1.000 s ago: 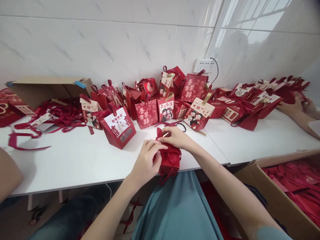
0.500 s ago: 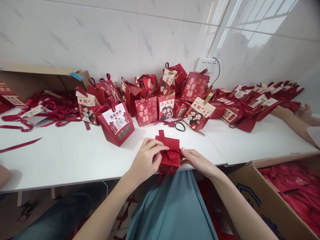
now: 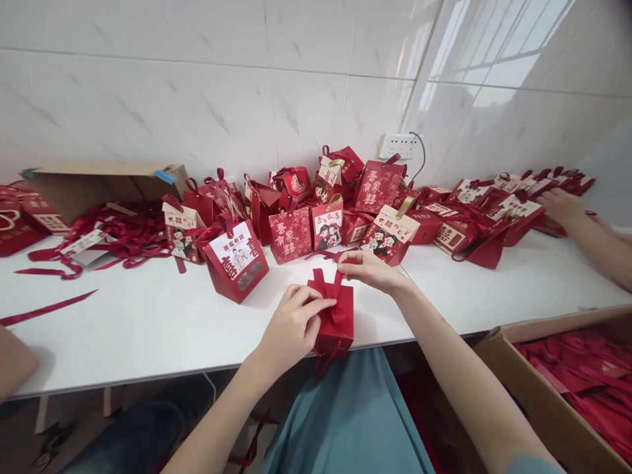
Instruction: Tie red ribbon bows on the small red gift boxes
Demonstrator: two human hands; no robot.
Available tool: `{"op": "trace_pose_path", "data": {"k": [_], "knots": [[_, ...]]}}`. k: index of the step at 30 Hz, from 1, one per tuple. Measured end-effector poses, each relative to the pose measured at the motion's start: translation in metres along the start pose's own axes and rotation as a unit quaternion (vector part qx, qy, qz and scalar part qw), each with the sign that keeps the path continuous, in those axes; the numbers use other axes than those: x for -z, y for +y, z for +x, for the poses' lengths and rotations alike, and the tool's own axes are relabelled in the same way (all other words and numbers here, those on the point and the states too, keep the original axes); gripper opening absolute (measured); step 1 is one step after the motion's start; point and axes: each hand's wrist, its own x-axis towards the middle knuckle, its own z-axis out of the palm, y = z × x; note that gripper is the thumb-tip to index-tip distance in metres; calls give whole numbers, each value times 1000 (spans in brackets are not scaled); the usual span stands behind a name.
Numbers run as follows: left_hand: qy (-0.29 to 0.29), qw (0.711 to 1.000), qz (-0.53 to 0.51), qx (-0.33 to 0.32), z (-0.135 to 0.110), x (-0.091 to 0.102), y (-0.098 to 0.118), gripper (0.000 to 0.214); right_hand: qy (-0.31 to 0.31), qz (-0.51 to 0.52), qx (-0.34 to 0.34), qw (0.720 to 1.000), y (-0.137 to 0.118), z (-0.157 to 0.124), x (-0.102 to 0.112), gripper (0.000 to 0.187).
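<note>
A small red gift box sits at the table's front edge, just in front of my body. Red ribbon is wrapped over its top, and a twisted red cord hangs from its front. My left hand rests against the box's left side, its fingertips closed on the ribbon at the middle. With thumb and forefinger, my right hand pinches a raised ribbon end above the box's back edge. Behind stands a red box with a white printed label and small window.
Several red and cream gift boxes line the wall. Loose red ribbons spill from a cardboard box at left. Another carton of red pieces stands front right. A co-worker's hand reaches among boxes at right; another person's arm shows at left.
My right hand has moved from the box's right side up to its back, lifting a ribbon end. My left hand stays on the ribbon. The co-worker's hand at right has moved onto the boxes.
</note>
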Motion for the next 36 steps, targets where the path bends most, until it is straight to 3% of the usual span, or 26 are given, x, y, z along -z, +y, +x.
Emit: {"op": "trace_pose_path", "data": {"k": [3,5,7,11,16,21,25,29,36], "knots": [[3,1000,12,1,0,0,1,38,91,-92,-34,991,9,0,-5,23],[6,1000,8,5,0,-1,1,38,184,-117,-24,976,8,-16,-11,24],[6,1000,-3,12,0,-1,1,38,236,-120,-16,964,1,-41,-20,30],[7,999,-26,37,2,-1,4,36,175,-136,-58,973,-24,-87,-54,51],[-3,996,-39,78,2,0,10,35,189,-165,-78,965,-29,-92,-82,47],[12,989,-84,123,-3,1,5,34,132,-27,-74,988,-17,-83,-70,33],[83,957,-146,237,-11,3,3,21,103,56,-73,990,-13,-83,-62,32],[21,932,-178,316,-12,7,6,21,93,133,-87,983,-11,-84,-61,36],[-22,873,-342,347,-7,10,-7,32,94,278,-101,951,-5,-86,-62,39]]}}
